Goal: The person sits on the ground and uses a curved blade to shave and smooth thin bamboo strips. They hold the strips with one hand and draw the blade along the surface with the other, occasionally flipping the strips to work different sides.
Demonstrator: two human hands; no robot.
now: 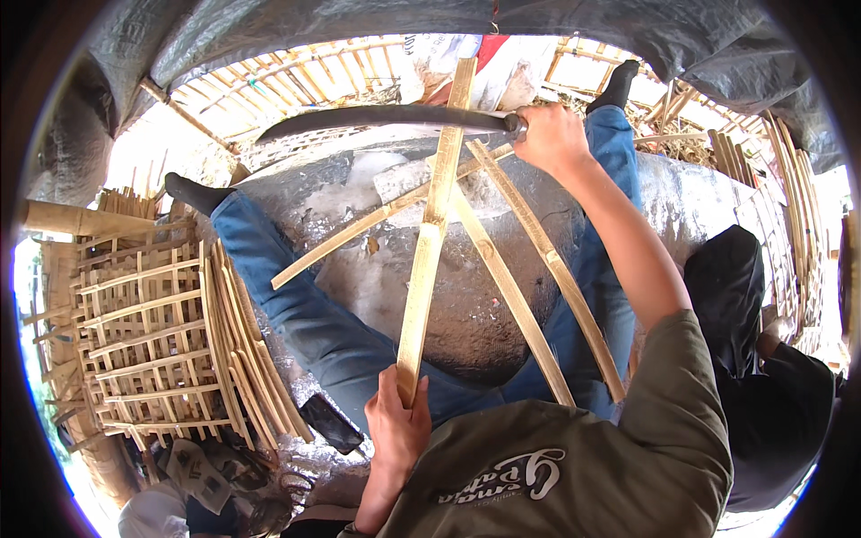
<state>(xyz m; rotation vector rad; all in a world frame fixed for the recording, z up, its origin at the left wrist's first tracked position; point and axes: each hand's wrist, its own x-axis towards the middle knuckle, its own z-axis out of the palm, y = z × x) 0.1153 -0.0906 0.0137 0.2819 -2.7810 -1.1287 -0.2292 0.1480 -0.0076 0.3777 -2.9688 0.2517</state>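
My left hand (395,429) is closed around the near end of a long split bamboo strip (427,255), which slants up and away between my legs. My right hand (553,141), arm stretched forward, grips the handle of a machete (381,117). Its long dark blade points left and crosses the strip close to its far end; whether it touches the bamboo I cannot tell. Three more strips rest between my legs: one angled left (350,231), one in the middle (516,300), and one by my right thigh (560,269).
On the left stand a woven bamboo lattice (148,332) and a bundle of strips (256,359). A dark phone (331,424) lies by my left thigh. At right sits a person in black (762,394), close to my elbow. Dark plastic sheeting (430,20) hangs overhead.
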